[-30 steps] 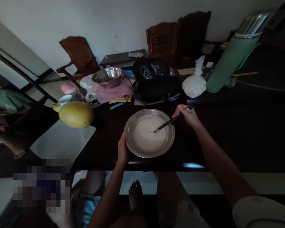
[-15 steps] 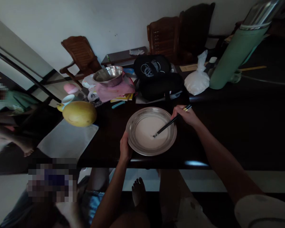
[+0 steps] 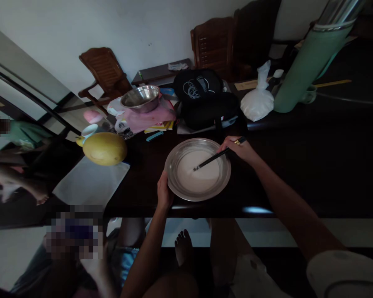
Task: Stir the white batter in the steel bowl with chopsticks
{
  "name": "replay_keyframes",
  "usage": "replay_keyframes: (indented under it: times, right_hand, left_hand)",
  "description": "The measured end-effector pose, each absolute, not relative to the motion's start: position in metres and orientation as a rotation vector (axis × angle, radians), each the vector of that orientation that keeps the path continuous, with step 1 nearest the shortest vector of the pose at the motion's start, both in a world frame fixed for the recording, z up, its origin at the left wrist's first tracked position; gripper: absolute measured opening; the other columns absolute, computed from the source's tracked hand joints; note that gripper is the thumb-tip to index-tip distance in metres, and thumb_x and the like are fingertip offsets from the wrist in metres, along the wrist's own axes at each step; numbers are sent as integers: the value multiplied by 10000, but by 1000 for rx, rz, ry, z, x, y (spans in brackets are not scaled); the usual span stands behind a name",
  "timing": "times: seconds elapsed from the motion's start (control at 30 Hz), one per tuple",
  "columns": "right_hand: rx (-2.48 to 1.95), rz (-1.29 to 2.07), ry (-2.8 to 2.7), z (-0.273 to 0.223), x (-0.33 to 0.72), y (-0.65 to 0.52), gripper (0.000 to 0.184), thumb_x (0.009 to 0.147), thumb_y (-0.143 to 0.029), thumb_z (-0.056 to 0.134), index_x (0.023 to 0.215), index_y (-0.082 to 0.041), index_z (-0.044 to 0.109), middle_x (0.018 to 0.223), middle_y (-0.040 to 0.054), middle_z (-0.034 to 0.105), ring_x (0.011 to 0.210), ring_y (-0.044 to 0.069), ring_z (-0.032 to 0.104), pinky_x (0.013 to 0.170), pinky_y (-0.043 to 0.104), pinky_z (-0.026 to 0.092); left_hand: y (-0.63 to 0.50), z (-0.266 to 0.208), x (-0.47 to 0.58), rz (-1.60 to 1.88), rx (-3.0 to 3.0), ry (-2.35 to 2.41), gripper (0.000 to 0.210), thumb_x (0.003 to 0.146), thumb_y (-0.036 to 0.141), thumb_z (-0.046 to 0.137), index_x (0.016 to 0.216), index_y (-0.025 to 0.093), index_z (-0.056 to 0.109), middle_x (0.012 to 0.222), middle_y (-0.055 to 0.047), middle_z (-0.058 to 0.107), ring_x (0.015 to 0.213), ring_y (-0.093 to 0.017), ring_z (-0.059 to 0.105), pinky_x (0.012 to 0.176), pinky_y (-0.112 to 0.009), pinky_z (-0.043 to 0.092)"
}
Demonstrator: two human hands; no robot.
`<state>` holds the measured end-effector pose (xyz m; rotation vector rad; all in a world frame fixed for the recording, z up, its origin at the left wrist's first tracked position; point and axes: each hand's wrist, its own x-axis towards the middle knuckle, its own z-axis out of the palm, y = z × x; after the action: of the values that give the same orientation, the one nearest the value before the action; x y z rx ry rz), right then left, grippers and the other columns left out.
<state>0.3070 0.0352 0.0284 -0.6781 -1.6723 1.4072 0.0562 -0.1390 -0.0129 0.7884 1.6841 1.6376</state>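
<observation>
A wide metal bowl (image 3: 170, 182) sits on the dark table close to its front edge. Inside it is a pale, milky liquid (image 3: 202, 180). My left hand (image 3: 164, 192) grips the bowl's left side, with the thumb near the rim. Over the right rim, my right hand (image 3: 238, 149) is closed around black chopsticks (image 3: 213, 157) with gold bands near the top. They slant down to the left, and their tips dip into the liquid around the bowl's middle.
Behind the bowl lie a black case (image 3: 208, 109) and a smaller metal bowl (image 3: 141, 99) on pink cloth. A tied bag of white powder (image 3: 257, 104) and a tall green flask (image 3: 311, 68) stand right. Left are a yellow melon (image 3: 105, 149) and two other people.
The chopstick tips have moved left and slightly away from me through the liquid, and my right hand has shifted a little left. My left hand keeps its place on the bowl.
</observation>
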Motion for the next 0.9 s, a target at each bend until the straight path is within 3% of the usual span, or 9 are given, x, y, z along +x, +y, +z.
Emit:
replay_keyframes:
  times: [0.2,0.4,0.6,0.9]
  right_hand:
    - [-663,1377,-1563,27,310,39,493,796,-630,630,539,-209,630,542,31,673,541,171,641,592,308,509]
    - [-684,1425,-1644,27,303,34,465,744,-652,673,595,-212,660,648,29,740,660,181,691,689,307,532]
    - [-664,1388,-1564,26,307,37,474,810,-609,632,558,-208,641,579,29,704,594,168,670,637,295,513]
    - [-727,1345,-1545,27,308,38,479,769,-643,652,562,-212,636,583,33,705,604,175,666,641,304,516]
  left_hand:
    - [-140,-24,49,1671,786,1652,468,837,505,597,1149,179,720,1282,-57,671,1303,-277,524,1109,-352,376]
    - [-138,-27,50,1717,702,1569,500,844,526,590,1188,181,703,1262,-59,682,1269,-273,553,1086,-361,402]
    - [-137,-22,55,1737,661,1537,512,796,540,641,1135,168,729,1184,-71,718,1204,-281,597,1032,-349,449]
    - [-137,-33,48,1734,641,1520,508,825,536,620,1183,187,708,1250,-64,688,1284,-273,542,1117,-378,371]
